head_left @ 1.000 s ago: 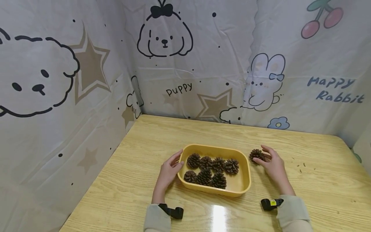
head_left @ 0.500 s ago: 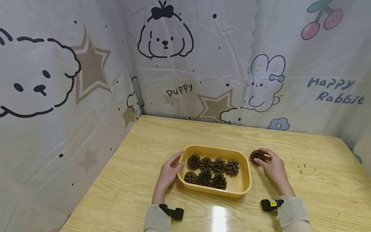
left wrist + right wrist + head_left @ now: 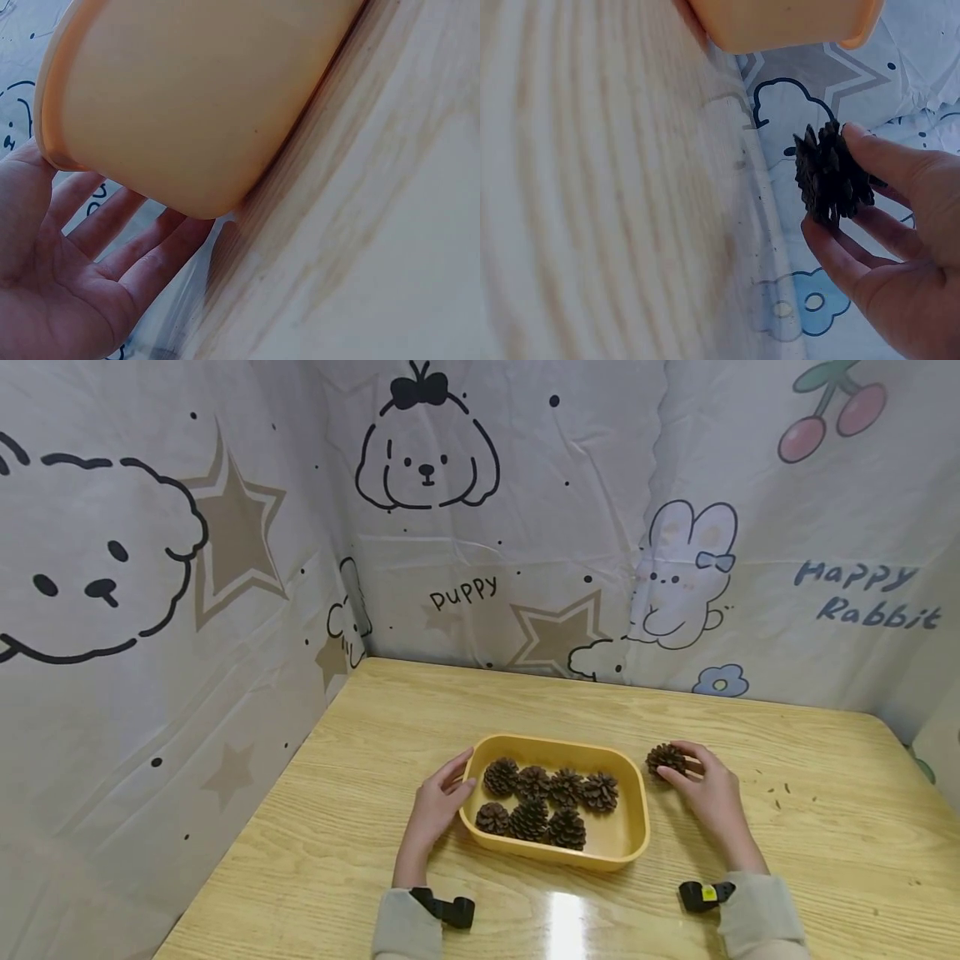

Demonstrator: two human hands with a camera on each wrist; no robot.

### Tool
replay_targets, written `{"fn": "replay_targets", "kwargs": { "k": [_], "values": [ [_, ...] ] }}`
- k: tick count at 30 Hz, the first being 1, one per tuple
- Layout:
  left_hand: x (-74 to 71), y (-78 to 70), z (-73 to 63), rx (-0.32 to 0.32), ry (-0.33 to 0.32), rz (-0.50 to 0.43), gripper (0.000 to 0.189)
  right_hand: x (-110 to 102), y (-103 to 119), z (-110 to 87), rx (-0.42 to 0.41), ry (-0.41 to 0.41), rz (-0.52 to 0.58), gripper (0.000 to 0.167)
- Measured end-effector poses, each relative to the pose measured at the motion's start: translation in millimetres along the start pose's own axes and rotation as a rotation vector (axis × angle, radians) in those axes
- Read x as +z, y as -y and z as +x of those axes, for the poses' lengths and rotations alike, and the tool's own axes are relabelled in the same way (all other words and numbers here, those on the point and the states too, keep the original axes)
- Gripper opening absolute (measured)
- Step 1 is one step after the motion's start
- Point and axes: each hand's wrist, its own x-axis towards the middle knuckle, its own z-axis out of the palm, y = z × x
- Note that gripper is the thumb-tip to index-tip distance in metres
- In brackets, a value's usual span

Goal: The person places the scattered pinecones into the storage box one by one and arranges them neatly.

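In the head view my left hand (image 3: 438, 802) rests at the left end of a yellow plastic bin (image 3: 633, 810). Its fingers lie fairly straight against the outer wall, the thumb at the rim, as the left wrist view shows. Several brown pine cones (image 3: 530, 817) sit inside the bin, mostly toward its left and middle. To the right of the bin, my right hand (image 3: 712, 789) pinches another pine cone (image 3: 829, 176) between thumb and fingers. That cone is just outside the bin's right end, its scales spread open.
The bin stands on a light wooden table (image 3: 360, 760). Small dark flakes (image 3: 777, 789) are scattered right of my right hand. A printed curtain (image 3: 480, 552) hangs along the table's back and left sides.
The fingers of my right hand have closed in around the pine cone, which has hardly shifted. My left hand and the bin stay where they were.
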Motion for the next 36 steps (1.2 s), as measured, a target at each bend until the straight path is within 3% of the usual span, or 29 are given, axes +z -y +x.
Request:
{"fn": "replay_targets", "kwargs": {
  "k": [4,11,21,29,36],
  "values": [
    [0.9,-5.3,-1.8,0.003,0.002,0.000,0.048,-2.8,5.5,-4.3,-0.006,-0.009,0.005,0.051],
    [-1.3,-28.0,-10.1,-0.001,0.016,0.006,0.046,-6.5,18.3,-15.4,-0.047,-0.051,0.031,0.049],
    [-0.3,-1.7,0.3,-0.014,0.002,0.005,0.048,-11.3,40.6,-29.8,-0.118,-0.051,0.074,0.047],
    [0.2,-0.4,1.1,-0.005,0.001,0.021,0.047,-11.1,54.9,-43.2,-0.204,0.003,0.088,0.044],
    [0.4,-1.7,0.5,0.003,0.002,0.026,0.048,-7.1,61.0,-51.3,-0.230,0.080,0.108,0.043]
  ]
}}
